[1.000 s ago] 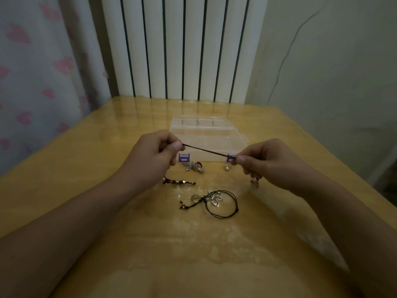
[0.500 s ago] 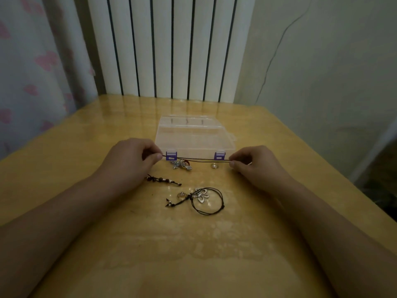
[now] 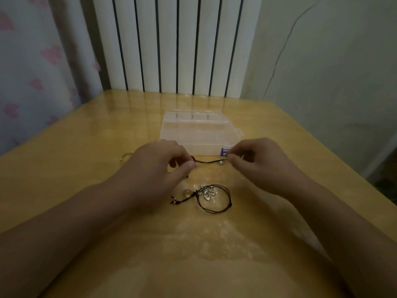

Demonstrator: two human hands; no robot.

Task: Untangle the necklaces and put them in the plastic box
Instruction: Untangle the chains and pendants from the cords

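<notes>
A thin black necklace cord (image 3: 209, 161) stretches between my two hands just in front of the clear plastic box (image 3: 197, 134). My left hand (image 3: 159, 166) pinches its left end and my right hand (image 3: 255, 162) pinches its right end. The box has purple latches (image 3: 224, 151) and stands shut on the table. Nearer to me lies a second black cord necklace (image 3: 217, 198) coiled in a loop, with a silver flower pendant (image 3: 208, 193) and small charms beside it.
The wooden table (image 3: 193, 244) has a glossy top. A small silver piece (image 3: 126, 156) lies left of my left hand. A white radiator (image 3: 171, 44) and a curtain with pink hearts (image 3: 36, 61) stand behind; a plain wall lies at the right.
My hands have come lower and closer together, so the cord between them now sags a little near the table. The looped necklace has not moved.
</notes>
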